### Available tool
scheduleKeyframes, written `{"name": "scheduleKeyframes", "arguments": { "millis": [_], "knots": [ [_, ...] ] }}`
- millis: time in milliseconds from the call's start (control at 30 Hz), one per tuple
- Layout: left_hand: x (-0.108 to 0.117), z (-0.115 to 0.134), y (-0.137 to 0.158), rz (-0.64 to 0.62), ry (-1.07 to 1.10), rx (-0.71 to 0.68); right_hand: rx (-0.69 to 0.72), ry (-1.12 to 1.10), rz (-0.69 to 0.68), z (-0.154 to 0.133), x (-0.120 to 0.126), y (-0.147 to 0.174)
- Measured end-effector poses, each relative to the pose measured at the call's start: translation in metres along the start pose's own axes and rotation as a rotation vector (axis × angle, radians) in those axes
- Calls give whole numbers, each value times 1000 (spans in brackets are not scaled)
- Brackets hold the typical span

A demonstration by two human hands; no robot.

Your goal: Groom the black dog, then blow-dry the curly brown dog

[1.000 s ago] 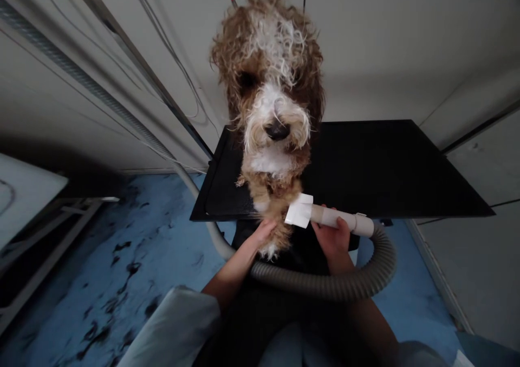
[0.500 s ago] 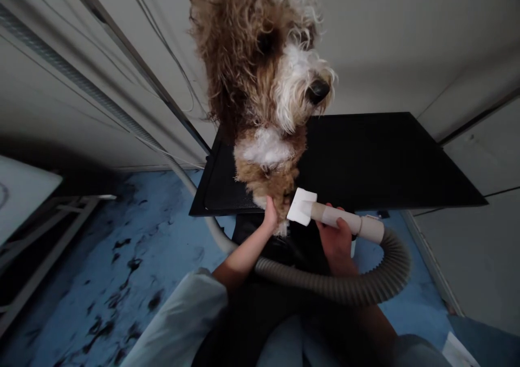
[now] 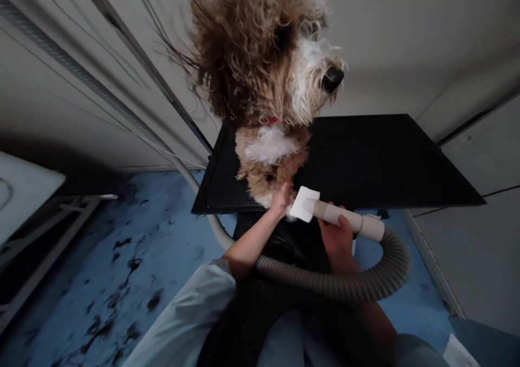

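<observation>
A curly brown and white dog [image 3: 252, 58] is on the black grooming table [image 3: 385, 161], its head turned to the right. Closed around one of its front legs is my left hand [image 3: 281, 200]; the white paw shows just below, near the table's front edge. My right hand [image 3: 338, 237] grips the pale tube of a dryer nozzle [image 3: 339, 217]. The nozzle's flat white head [image 3: 305, 204] points left, close beside my left hand and the leg. From the tube's back end, a grey ribbed hose [image 3: 357, 285] loops down and left under my forearms. A bit of red shows at the dog's neck.
A metal pole [image 3: 154, 74] rises from the table's left side, with the hose and thin cords along the wall behind. Dark hair clippings [image 3: 101, 323] lie on the blue floor [image 3: 170, 258]. At the left stands a white table [image 3: 28, 193] on a metal frame.
My left hand has moved slightly right and up with the leg. The dog's head has shifted a little right, and its ear hair now blows out to the left.
</observation>
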State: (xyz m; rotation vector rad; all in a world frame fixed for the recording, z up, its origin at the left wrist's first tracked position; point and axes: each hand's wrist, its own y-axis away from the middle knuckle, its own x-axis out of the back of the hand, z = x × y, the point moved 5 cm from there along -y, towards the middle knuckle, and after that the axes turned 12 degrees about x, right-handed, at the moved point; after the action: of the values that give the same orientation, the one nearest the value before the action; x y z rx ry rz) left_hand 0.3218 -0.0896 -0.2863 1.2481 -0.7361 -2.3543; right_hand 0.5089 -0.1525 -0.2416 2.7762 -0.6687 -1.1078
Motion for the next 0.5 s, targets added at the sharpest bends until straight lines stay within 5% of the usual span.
{"name": "scheduleKeyframes", "arguments": {
  "millis": [167,367,500],
  "knots": [
    [-20,36,-13,-15,5,-123,31,-2,-55,0,-15,-11],
    [-43,64,-25,-272,-91,277,187,32,-227,3,-56,-14],
    [-42,74,-32,-337,-64,299,329,116,-267,7,-70,-8]
  ]
}}
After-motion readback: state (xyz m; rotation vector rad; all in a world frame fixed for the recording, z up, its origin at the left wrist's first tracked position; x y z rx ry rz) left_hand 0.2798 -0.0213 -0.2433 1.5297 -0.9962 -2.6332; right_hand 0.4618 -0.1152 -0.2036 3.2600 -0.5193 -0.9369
